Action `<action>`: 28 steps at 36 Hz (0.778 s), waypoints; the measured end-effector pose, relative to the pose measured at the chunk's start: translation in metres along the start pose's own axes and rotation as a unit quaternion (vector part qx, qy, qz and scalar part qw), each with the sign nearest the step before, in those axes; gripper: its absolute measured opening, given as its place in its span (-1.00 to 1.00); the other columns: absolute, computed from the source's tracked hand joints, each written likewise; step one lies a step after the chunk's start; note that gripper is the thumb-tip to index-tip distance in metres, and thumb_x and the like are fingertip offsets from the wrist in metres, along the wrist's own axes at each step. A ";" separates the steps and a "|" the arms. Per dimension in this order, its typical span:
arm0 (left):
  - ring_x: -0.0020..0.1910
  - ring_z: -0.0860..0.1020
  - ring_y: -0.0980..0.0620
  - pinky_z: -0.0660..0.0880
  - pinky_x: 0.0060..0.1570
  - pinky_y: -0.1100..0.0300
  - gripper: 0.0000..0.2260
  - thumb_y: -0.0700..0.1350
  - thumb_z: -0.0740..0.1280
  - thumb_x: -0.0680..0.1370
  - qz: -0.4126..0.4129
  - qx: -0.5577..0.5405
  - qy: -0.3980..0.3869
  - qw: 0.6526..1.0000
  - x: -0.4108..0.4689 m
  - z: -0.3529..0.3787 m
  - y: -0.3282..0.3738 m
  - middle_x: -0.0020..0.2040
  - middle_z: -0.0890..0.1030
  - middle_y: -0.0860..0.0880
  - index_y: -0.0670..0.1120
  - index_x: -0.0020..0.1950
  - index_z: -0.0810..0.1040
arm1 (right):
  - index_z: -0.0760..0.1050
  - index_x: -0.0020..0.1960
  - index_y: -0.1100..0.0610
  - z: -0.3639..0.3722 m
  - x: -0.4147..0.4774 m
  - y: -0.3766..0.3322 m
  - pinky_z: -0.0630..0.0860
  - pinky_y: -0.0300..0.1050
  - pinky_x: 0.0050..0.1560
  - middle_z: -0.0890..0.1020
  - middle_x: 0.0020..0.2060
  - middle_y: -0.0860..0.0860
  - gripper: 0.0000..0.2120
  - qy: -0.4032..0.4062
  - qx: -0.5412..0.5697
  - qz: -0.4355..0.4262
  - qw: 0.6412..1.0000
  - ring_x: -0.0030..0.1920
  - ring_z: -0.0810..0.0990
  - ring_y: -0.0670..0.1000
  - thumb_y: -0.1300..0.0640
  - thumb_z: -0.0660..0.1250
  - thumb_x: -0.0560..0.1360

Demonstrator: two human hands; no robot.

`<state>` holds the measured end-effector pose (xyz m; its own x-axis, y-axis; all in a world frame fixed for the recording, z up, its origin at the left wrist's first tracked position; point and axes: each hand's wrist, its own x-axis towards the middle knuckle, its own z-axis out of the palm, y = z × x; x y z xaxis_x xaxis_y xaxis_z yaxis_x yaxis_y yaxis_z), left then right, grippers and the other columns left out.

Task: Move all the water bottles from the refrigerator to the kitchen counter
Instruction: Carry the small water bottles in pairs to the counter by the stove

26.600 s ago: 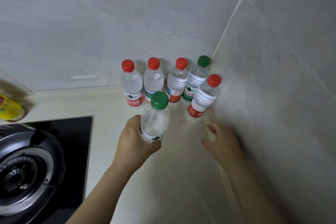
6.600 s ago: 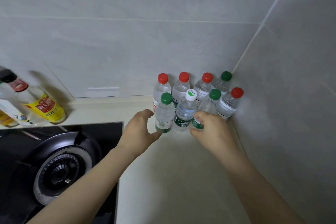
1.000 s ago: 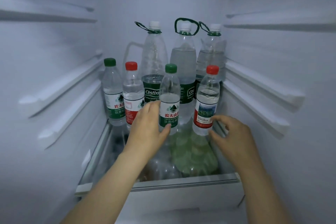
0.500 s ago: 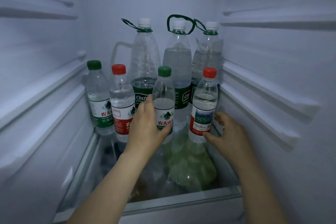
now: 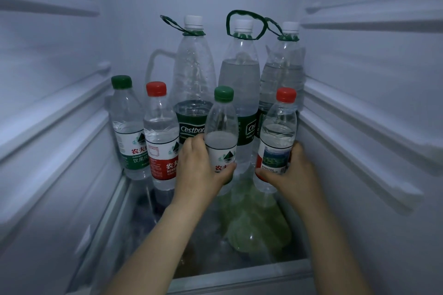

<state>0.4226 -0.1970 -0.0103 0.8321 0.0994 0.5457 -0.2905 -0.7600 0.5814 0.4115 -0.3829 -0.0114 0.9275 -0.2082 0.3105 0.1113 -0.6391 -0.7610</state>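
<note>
Green-capped bottle (image 5: 221,127) and red-capped bottle (image 5: 278,132) stand upright at the front of the refrigerator shelf (image 5: 239,278). The left hand (image 5: 196,172) grips the first. The right hand (image 5: 294,175), merely reaching half a second ago, now has its fingers (image 5: 298,151) clamped round the second. Both look ready to lift. Two small bottles (image 5: 159,132) at nine o'clock and three tall bottles (image 5: 242,84) at twelve o'clock await removal.
</note>
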 end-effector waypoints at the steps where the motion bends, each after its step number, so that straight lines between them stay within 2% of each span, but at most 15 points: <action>1: 0.14 0.39 0.01 0.35 0.15 0.19 -0.39 0.09 0.52 0.32 0.001 -0.002 -0.001 1.000 0.000 0.001 -0.001 0.13 0.45 -0.05 -0.13 0.24 0.38 | 0.29 0.24 -0.01 0.002 0.000 0.000 0.57 0.02 0.08 0.58 0.18 -0.02 -0.31 0.003 0.000 0.003 1.000 0.10 0.59 0.02 0.02 0.59 0.25; 8: 0.04 0.55 0.01 0.55 0.00 0.05 -0.45 0.04 0.52 0.34 -0.010 -0.059 -0.031 0.998 -0.004 0.000 0.003 0.08 0.57 -0.01 -0.07 0.20 0.36 | 0.30 0.21 0.00 0.006 -0.002 0.002 0.58 0.00 0.02 0.60 0.13 -0.02 -0.38 0.021 0.016 0.004 1.000 0.05 0.61 0.03 0.02 0.56 0.28; 15: 0.02 0.54 0.08 0.55 -0.04 0.10 -0.50 0.03 0.52 0.32 -0.023 -0.106 -0.049 0.993 -0.014 -0.008 0.009 0.05 0.55 0.07 0.00 0.14 0.37 | 0.33 0.15 -0.09 0.005 -0.016 0.000 0.59 0.00 -0.05 0.62 0.02 -0.09 -0.43 0.033 0.041 0.017 0.998 -0.04 0.62 -0.03 0.00 0.56 0.26; 20: -0.01 0.54 0.17 0.57 -0.05 0.08 -0.53 0.05 0.51 0.31 -0.028 -0.135 -0.047 0.989 -0.027 -0.023 0.019 -0.01 0.53 0.18 0.13 0.12 0.37 | 0.37 0.12 -0.14 0.000 -0.038 -0.004 0.59 -0.09 -0.12 0.62 -0.10 -0.19 -0.42 0.038 0.068 0.028 0.997 -0.11 0.61 -0.16 0.04 0.57 0.21; 28: 0.02 0.53 0.18 0.56 -0.03 0.08 -0.52 0.04 0.51 0.30 -0.028 -0.170 -0.045 0.984 -0.052 -0.053 0.035 0.03 0.56 0.20 0.23 0.12 0.38 | 0.41 0.20 -0.15 -0.013 -0.070 -0.012 0.59 -0.14 -0.12 0.64 -0.10 -0.23 -0.37 0.043 0.082 0.031 0.995 -0.13 0.61 -0.24 0.05 0.57 0.20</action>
<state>0.3442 -0.1943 0.0135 0.8857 0.0662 0.4595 -0.3707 -0.4950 0.7858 0.3403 -0.3698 -0.0165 0.9015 -0.3099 0.3020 0.1181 -0.4953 -0.8607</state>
